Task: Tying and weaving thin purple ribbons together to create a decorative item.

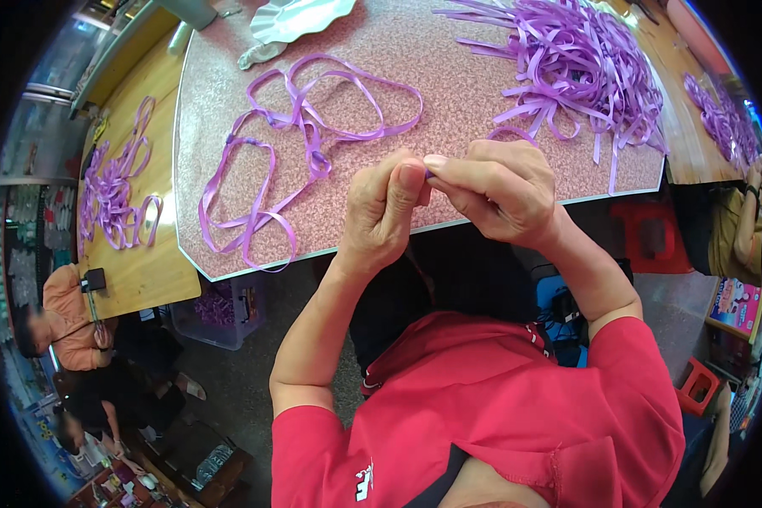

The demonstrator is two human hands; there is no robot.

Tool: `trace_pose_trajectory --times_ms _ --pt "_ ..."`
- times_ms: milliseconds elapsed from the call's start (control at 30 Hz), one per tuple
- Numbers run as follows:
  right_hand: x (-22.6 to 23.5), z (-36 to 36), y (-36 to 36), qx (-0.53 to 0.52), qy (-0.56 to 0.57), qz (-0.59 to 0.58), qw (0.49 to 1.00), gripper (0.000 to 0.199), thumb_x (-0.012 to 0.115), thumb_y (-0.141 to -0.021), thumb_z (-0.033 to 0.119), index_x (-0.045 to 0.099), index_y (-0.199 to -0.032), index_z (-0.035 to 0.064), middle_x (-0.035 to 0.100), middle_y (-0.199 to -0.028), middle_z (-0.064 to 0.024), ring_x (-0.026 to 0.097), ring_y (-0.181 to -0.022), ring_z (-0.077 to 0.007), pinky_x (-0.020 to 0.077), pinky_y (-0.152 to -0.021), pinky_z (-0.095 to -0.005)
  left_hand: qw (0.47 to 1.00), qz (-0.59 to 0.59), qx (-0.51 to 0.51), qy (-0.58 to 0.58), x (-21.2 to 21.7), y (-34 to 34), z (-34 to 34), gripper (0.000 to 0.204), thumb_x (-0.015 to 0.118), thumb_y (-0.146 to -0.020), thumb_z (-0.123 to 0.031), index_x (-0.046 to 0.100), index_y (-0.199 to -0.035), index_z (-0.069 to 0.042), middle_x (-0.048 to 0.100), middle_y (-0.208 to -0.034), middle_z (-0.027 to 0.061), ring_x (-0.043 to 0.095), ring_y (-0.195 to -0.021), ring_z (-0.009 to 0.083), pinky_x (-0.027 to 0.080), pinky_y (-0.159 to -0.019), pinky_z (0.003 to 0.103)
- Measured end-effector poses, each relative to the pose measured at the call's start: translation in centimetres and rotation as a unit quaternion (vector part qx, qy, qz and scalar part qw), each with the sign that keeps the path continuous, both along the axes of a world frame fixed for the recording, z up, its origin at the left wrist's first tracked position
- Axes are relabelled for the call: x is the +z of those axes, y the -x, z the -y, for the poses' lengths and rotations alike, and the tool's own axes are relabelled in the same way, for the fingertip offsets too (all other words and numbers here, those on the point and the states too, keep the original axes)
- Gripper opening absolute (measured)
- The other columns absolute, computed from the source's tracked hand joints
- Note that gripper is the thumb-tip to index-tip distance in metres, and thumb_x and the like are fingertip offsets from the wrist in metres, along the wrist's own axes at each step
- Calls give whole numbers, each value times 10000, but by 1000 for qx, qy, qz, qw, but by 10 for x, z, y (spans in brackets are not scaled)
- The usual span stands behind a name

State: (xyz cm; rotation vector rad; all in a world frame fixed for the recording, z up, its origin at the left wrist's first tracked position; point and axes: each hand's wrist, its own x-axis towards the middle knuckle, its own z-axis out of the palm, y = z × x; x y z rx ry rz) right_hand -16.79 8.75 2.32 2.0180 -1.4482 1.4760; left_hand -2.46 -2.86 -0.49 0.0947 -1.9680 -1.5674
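Purple ribbon [511,133], pinched between closed fingers [436,162] of left hand [383,213] and right hand [501,190], above table edge [313,251]

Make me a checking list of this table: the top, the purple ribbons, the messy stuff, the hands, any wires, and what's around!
Surface: pink speckled tabletop, wooden table beside it.
Job's things: small purple ribbon piece pinched between both hands; knotted ribbon chain; loose ribbon pile.
Clutter: silvery scalloped tray.
Hands: left hand and right hand pinch together.
Cables: nothing seen.
Surroundings: red stool, other people seated nearby.
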Motion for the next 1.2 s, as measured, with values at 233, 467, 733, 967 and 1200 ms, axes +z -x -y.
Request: trace_pose_trajectory --times_ms 233,467,733,967,1200 --pt "2 7 14 110 -96 99 984 209 760 -783 2 707 -982 33 583 -637 -58 555 -526 -174 387 -460 -287 988 -10 -78 -133 -12 4 7 410 419 -1067 -342 596 -876 -26 462 -638 -4 418 -566 88 341 -523 263" --pt "-11 16 9 42 -104 180 977 145 736 -838 -10 708 -979 8 650 -708 -66 602 -603 -121 439 -526 -263 992 52 -2 -115 2 12 7 407 422 -1068 -345 639 -959 -18 463 -655 -34 407 -591 57 343 -536 238" --pt "-15 11 8 89 -156 359 916 147 696 -888 1 693 -1035 -12 676 -862 -52 610 -739 -76 462 -616 -235 959 85 -68 -261 9 11 15 480 366 -1070 -423 614 -993 -20 459 -674 -35 408 -604 55 340 -541 221" --pt "-6 6 6 34 -173 286 942 155 701 -884 3 695 -1038 -13 633 -829 -21 541 -704 -57 411 -591 -206 987 68 -34 -140 4 4 14 296 482 -1051 -305 584 -1074 -28 502 -771 -32 414 -647 42 337 -560 198" --pt "-6 2 7 24 -166 282 945 217 732 -842 -14 704 -1052 32 616 -899 -40 567 -752 -75 439 -623 -214 992 68 6 -110 9 3 7 161 582 -1007 -167 602 -1044 -12 509 -783 -44 434 -692 27 351 -593 199"
